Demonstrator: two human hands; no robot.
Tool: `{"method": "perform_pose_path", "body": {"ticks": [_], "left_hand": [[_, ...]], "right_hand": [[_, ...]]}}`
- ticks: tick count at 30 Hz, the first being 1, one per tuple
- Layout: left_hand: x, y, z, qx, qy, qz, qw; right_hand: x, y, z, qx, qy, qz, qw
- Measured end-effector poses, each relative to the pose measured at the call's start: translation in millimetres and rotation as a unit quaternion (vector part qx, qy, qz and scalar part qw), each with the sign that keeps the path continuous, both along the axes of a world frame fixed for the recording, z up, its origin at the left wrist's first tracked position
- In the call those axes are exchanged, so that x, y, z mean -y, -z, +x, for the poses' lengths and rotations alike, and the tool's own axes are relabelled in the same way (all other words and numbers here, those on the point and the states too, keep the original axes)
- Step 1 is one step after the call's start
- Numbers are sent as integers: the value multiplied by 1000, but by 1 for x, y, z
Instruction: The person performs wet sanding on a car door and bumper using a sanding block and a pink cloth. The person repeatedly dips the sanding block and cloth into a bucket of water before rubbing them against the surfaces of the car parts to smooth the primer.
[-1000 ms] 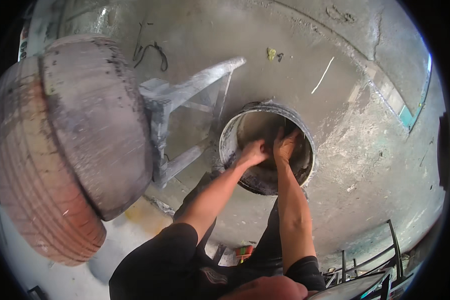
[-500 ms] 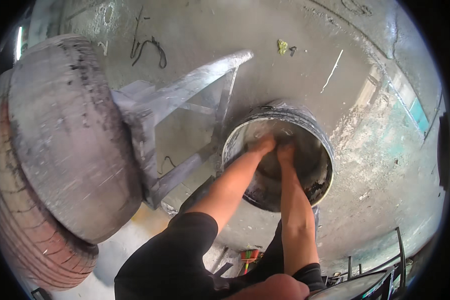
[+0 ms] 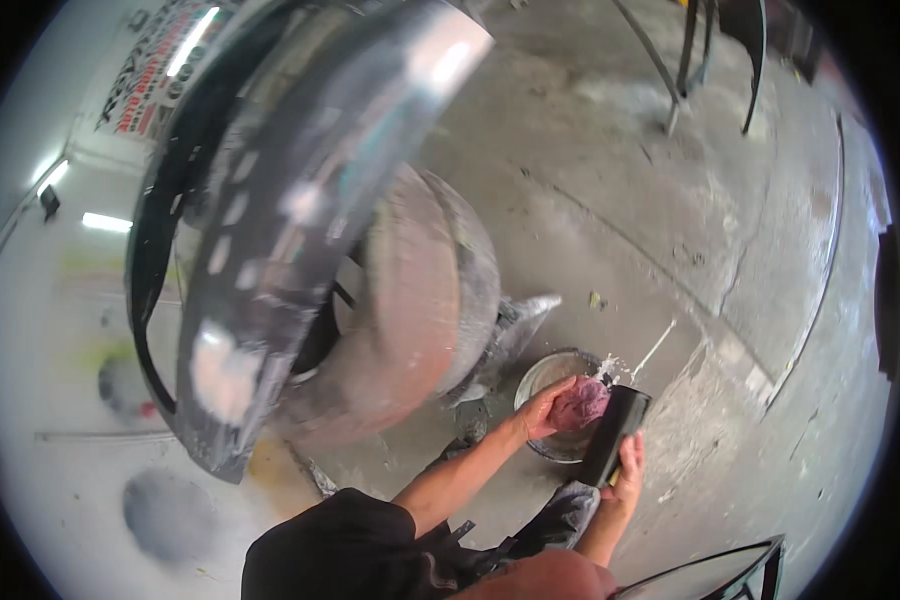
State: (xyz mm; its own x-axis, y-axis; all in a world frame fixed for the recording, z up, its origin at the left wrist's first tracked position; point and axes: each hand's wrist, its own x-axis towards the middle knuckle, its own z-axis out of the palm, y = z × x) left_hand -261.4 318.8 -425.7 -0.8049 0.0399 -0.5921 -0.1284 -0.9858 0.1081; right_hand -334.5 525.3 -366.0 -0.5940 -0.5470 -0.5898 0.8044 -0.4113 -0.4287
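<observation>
My left hand (image 3: 542, 412) is closed on a wet, crumpled pinkish-red cloth (image 3: 580, 404) above a round bucket (image 3: 542, 376). My right hand (image 3: 625, 476) grips a long, dark, smooth block (image 3: 616, 432) by its lower right side. It tilts across the bucket's right rim from my view, close beside the cloth. White splashes (image 3: 613, 368) show just past the cloth. Cloth, block and my hands cover much of the bucket's inside.
A dark car bumper (image 3: 280, 230) with pale patches looms at the left, in front of big tyres (image 3: 410, 290). A greyish stand (image 3: 515, 330) juts out beside the bucket. Dark metal legs (image 3: 710, 50) stand at the far right, and a framed panel (image 3: 720, 575) lies at lower right.
Both hands have come up out of the bucket, now with the cloth in the left and the dark block in the right. The view has tipped upward, bringing in the bumper.
</observation>
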Motion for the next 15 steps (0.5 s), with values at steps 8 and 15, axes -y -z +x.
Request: {"method": "perform_pose_path", "body": {"ticks": [8, 15], "left_hand": [[117, -352, 5, -70, -78, -459, 882], [274, -477, 82, -22, -25, -891, 453]], "right_hand": [[-32, -144, -87, -204, 2, 96, 974], [-164, -77, -36, -172, 59, 322, 929]]}}
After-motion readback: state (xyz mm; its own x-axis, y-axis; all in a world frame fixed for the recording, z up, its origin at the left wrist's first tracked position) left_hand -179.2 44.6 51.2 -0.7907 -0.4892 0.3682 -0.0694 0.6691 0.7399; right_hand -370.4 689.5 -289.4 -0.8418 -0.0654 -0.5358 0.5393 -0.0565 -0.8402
